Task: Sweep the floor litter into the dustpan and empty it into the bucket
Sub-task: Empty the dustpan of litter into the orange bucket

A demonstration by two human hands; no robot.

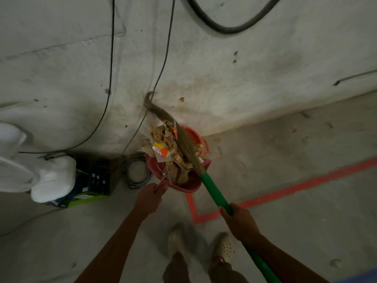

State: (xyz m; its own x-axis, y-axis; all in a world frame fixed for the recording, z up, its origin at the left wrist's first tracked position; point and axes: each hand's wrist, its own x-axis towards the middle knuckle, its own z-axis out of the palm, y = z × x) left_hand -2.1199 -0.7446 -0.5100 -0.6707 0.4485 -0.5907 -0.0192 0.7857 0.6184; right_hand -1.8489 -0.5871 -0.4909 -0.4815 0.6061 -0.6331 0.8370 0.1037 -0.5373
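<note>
- Left hand (pixel 150 198) pinches the red dustpan (pixel 183 186) handle, fingers curled.
- Right hand (pixel 237 220) fingers clamp the green broom (pixel 212 188).
- Litter (pixel 169 146) heaps over the bucket (pixel 193 132), at dustpan's one o'clock.

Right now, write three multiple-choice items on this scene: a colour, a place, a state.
1. What colour is the broom handle? A) blue B) green C) yellow
2. Where does the coiled cable lie? A) left of the dustpan B) inside the dustpan C) right of the broom handle
3. What is the right hand doing? A) hanging open B) gripping the broom handle C) pinching the coiled cable

Answers:
1. B: the handle is plainly green.
2. A: the coil lies on the floor beside the dustpan's left edge.
3. B: its fingers curl round the handle.
</note>
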